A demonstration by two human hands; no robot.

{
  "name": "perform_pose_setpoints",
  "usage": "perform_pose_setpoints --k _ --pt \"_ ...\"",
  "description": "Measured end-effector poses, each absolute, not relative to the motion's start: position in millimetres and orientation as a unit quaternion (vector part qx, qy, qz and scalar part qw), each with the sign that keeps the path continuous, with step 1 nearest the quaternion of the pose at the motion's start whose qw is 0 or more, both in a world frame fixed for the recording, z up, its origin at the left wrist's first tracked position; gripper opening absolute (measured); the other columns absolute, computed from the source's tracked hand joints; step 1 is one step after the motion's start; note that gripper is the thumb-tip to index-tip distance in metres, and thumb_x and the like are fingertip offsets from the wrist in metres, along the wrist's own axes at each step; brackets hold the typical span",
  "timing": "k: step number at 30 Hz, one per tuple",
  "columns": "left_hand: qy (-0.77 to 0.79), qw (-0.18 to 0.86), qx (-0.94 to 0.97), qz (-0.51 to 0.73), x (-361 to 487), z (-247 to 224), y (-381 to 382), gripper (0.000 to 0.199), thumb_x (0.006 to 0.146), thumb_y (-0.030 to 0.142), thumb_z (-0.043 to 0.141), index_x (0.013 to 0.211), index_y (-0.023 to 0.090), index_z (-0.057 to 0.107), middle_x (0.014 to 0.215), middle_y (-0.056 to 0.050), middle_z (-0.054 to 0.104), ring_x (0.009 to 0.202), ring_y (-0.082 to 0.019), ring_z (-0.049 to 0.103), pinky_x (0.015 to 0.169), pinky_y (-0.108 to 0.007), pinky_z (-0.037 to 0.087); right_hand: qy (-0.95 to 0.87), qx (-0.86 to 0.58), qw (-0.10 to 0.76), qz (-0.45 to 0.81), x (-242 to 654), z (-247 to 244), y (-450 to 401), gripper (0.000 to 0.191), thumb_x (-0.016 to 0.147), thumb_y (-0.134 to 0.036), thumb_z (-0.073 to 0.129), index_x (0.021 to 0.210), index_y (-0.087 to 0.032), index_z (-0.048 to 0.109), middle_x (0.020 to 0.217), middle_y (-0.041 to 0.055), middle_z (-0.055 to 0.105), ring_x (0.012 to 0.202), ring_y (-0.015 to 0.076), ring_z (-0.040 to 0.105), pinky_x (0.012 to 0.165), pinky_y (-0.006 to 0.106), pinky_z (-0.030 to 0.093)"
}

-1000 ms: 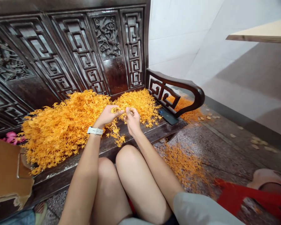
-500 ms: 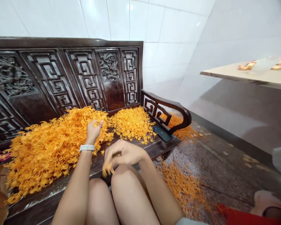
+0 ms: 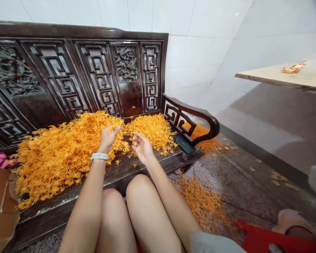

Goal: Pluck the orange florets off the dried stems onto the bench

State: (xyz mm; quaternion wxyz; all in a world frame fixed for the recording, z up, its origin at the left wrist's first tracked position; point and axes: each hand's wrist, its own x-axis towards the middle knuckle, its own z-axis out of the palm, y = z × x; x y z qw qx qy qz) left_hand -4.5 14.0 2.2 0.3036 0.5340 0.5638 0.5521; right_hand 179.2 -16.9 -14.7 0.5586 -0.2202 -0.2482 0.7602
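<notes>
Left hand (image 3: 107,137) in orange sprigs (image 3: 68,154), right hand (image 3: 142,147) beside them

No legible text, labels, brands, numbers or signs. The dark rectangular smartphone (image 3: 183,144) on the carved dark-wood bench (image 3: 126,172) and the white-strapped wristwatch (image 3: 99,156) show no readable marks.

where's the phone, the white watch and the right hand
phone (image 3: 183,144), head view, on its dark flat face beside the bench armrest
white watch (image 3: 99,156), head view, on the band around the left wrist
right hand (image 3: 143,147), head view, on the middle of the hand
</notes>
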Motion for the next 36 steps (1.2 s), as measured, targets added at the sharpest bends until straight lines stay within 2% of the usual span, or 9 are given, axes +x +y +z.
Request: perform_pose_setpoints --k 7,11,15,18,21,25,29,32,36 --pt "0.515 0.406 0.543 0.525 8.2 20.7 3.7 0.05 0.062 0.058 0.091 0.081 0.017 0.071 0.075 -0.003 0.066 0.072 -0.017 0.055 0.068 -0.03 0.043 -0.328 -0.281 0.618 0.657 184.5 -12.0 -15.6 0.034 0.082 -0.039 0.08 0.109 -0.021 0.069 0.086 -0.0021 0.069 0.058 0.0075 0.055 0.05 0.02 0.041" --pt "0.481 0.437 0.602 0.464 6.9 30.0 -5.2 0.044 0.065 0.055 0.091 0.073 0.017 0.07 0.068 0.0 0.059 0.064 -0.014 0.048 0.061 -0.028 0.038 -0.388 -0.287 0.622 0.617 184.4 -8.7 -15.9 0.041 0.082 -0.048 0.08 0.112 -0.023 0.068 0.09 -0.0024 0.066 0.063 0.009 0.059 0.053 0.022 0.047" --pt "0.443 0.427 0.674 0.409 10.0 33.0 -7.9 0.046 0.074 0.058 0.086 0.067 0.017 0.066 0.063 0.0 0.054 0.059 -0.013 0.044 0.056 -0.028 0.033 -0.448 -0.294 0.618 0.576 183.1 -11.9 -15.4 0.031 0.081 -0.045 0.082 0.091 -0.019 0.069 0.075 -0.0036 0.062 0.057 0.009 0.054 0.054 0.024 0.046" --pt "0.449 0.418 0.65 0.448 11.3 29.0 -5.4 0.047 0.072 0.06 0.088 0.075 0.017 0.069 0.065 0.0 0.057 0.059 -0.012 0.045 0.055 -0.027 0.034 -0.466 -0.307 0.635 0.534 183.7 -15.5 -15.0 0.028 0.081 -0.043 0.082 0.084 -0.019 0.067 0.068 -0.0041 0.06 0.056 0.0094 0.053 0.056 0.024 0.045" --pt "0.462 0.433 0.593 0.497 9.2 23.8 -2.7 0.054 0.069 0.063 0.09 0.091 0.017 0.072 0.079 -0.004 0.069 0.065 -0.014 0.055 0.059 -0.027 0.042 -0.451 -0.319 0.641 0.533 185.8 -17.5 -15.4 0.03 0.08 -0.042 0.083 0.092 -0.02 0.068 0.074 -0.0035 0.064 0.058 0.0098 0.054 0.057 0.024 0.047" --pt "0.463 0.453 0.53 0.547 6.5 22.0 -1.1 0.059 0.072 0.061 0.088 0.108 0.018 0.069 0.096 -0.008 0.074 0.083 -0.018 0.066 0.072 -0.029 0.053 -0.458 -0.306 0.615 0.565 189.1 -16.9 -17.1 0.048 0.079 -0.041 0.085 0.119 -0.021 0.065 0.077 -0.0051 0.064 0.057 0.0099 0.054 0.055 0.024 0.046" --pt "0.459 0.465 0.538 0.532 7.9 21.4 -0.9 0.061 0.063 0.053 0.096 0.103 0.019 0.067 0.097 -0.005 0.07 0.08 -0.016 0.065 0.073 -0.03 0.055 -0.504 -0.305 0.585 0.558 189.5 -16.0 -18.0 0.05 0.086 -0.046 0.081 0.128 -0.022 0.067 0.077 -0.0046 0.063 0.054 0.0098 0.053 0.053 0.025 0.044" --pt "0.46 0.458 0.572 0.501 8.7 19.7 -0.4 0.057 0.062 0.054 0.097 0.095 0.018 0.068 0.094 -0.005 0.07 0.077 -0.016 0.063 0.069 -0.029 0.054 -0.529 -0.323 0.579 0.53 188.2 -19.2 -16.7 0.044 0.087 -0.051 0.079 0.12 -0.022 0.071 0.078 -0.0043 0.06 0.053 0.0085 0.048 0.05 0.024 0.039" --pt "0.478 0.446 0.54 0.53 4.8 15.8 4.1 0.055 0.073 0.067 0.085 0.093 0.018 0.07 0.091 -0.008 0.074 0.086 -0.02 0.069 0.076 -0.031 0.056 -0.515 -0.319 0.602 0.519 187.8 -24.4 -14.3 0.035 0.087 -0.053 0.078 0.089 -0.021 0.067 0.07 -0.0056 0.053 0.052 0.0071 0.04 0.047 0.022 0.033"
